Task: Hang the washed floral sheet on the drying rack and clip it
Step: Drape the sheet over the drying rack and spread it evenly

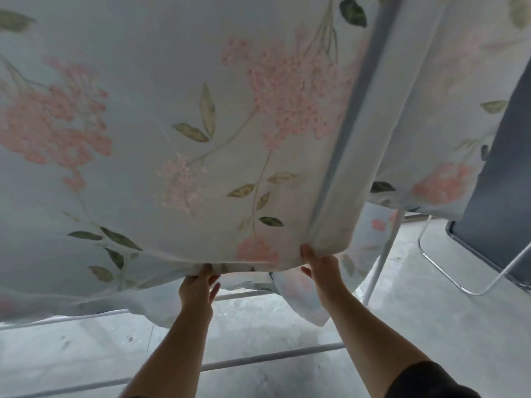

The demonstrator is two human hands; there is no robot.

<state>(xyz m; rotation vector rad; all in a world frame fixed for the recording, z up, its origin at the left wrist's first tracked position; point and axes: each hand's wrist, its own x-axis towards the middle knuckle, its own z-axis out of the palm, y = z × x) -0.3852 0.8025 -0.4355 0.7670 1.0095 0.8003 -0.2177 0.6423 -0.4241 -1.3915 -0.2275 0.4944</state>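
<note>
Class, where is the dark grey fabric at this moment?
In the head view, the dark grey fabric hangs at the far right, beside the floral sheet.

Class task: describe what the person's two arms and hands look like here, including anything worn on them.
Both hands are bare: the left hand and right hand show no gloves, rings or watch. The forearms are uncovered. A dark, black-looking short sleeve shows on the right upper arm only.

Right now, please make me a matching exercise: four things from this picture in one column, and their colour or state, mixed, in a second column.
Things:
1. left hand
2. right hand
3. floral sheet
4. rack bar

States:
A. white, low above the floor
B. printed with pink flowers and green leaves
C. grips the sheet's folded corner
D. pinches the sheet's lower hem

Pairs: 1-D, 2-C, 3-B, 4-A
</note>
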